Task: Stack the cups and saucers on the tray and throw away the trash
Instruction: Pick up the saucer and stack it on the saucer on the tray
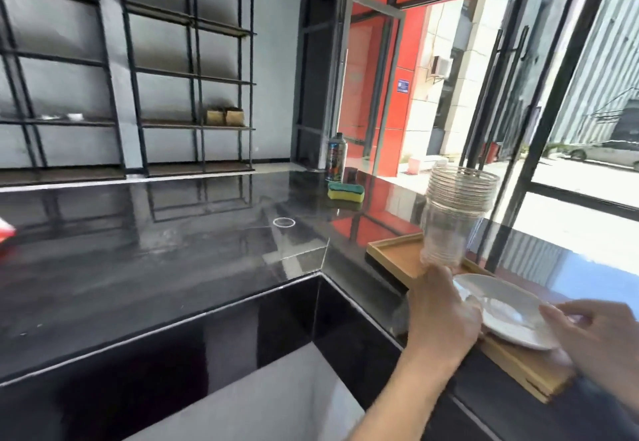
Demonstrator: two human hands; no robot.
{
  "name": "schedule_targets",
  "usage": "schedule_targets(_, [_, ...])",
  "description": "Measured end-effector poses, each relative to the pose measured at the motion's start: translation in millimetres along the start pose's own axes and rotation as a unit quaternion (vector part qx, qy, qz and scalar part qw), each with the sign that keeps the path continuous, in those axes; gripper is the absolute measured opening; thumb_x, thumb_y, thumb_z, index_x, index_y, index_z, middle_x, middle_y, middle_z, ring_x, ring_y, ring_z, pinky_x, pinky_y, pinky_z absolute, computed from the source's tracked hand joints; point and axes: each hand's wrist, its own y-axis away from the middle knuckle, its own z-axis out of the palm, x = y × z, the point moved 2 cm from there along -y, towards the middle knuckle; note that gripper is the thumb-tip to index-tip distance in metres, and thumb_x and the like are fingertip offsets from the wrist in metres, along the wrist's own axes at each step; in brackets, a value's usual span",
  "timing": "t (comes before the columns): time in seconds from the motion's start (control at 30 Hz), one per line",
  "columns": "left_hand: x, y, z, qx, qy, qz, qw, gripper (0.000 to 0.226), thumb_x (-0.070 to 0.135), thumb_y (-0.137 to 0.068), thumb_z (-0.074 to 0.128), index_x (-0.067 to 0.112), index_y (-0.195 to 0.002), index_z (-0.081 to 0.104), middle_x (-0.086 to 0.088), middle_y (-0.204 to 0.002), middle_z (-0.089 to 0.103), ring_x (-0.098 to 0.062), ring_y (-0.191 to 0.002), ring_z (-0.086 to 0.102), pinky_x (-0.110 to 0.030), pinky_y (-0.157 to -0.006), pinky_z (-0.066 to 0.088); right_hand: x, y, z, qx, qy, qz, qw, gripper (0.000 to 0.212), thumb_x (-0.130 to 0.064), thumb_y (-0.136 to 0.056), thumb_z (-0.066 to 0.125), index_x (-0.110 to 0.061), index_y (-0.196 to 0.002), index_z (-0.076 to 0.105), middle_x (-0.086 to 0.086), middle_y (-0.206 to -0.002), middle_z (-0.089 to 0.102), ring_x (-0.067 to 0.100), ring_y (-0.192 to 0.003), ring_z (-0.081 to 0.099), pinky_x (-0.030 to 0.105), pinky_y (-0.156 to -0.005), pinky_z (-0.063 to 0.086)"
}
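Cups, clear plastic ones nested into a tall stack, are up in the air over the wooden tray, gripped at the base by the left hand and leaning a little. The tray sits at the right-hand edge of the glossy black worktop, with a white saucer lying on its near end. The right hand has its fingers on the saucer's near rim; whether it is gripping or only steadying it, I cannot tell. To set the stack down well, I'd bring it upright first, lower it onto the tray's bare far end, clear of the saucer, and let go only once the bottom sits flat, since a tall stack topples easily.
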Motion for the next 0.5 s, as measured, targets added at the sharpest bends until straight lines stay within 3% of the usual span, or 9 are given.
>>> schedule_targets(0.17, [-4,-8,7,0.003,-0.027,0.023,0.999,0.024,0.021,-0.086,0.062,0.003,-0.101,0.062,-0.016,-0.107,0.068,-0.035,-0.105,0.061,-0.042,-0.094,0.048,-8,6,-5,0.012,-0.006,-0.024,1.000,0.023,-0.036,-0.081,0.067,-0.038,-0.059,0.065,-0.004,-0.064,0.070,0.024,-0.059,0.064,0.039,-0.054,0.055])
schedule_targets(0.3, [-5,-15,12,0.015,-0.048,0.030,0.998,0.018,0.020,-0.088,0.059,0.003,-0.092,0.064,-0.015,-0.096,0.070,-0.034,-0.095,0.064,-0.042,-0.087,0.051,-14,1,-3,-0.036,-0.017,-0.036,0.999,0.017,-0.023,-0.089,0.065,-0.012,-0.083,0.076,-0.003,-0.064,0.068,0.019,-0.057,0.063,0.028,-0.047,0.046])
schedule_targets(0.4, [-2,-16,13,0.024,-0.072,0.045,0.996,0.021,0.022,-0.090,0.059,0.003,-0.098,0.065,-0.015,-0.097,0.071,-0.033,-0.095,0.066,-0.042,-0.086,0.052,-11,-1,-2,-0.041,-0.020,-0.031,0.999,0.020,-0.019,-0.091,0.063,-0.008,-0.077,0.072,-0.001,-0.062,0.066,0.019,-0.055,0.062,0.025,-0.046,0.040])
schedule_targets(0.5, [0,-15,13,0.048,-0.108,0.060,0.991,0.018,0.022,-0.090,0.059,0.007,-0.091,0.067,-0.011,-0.090,0.073,-0.031,-0.088,0.069,-0.038,-0.076,0.054,-8,-2,-2,-0.023,-0.011,-0.030,0.999,0.025,-0.020,-0.091,0.061,-0.009,-0.070,0.071,0.002,-0.059,0.067,0.021,-0.053,0.061,0.025,-0.048,0.040])
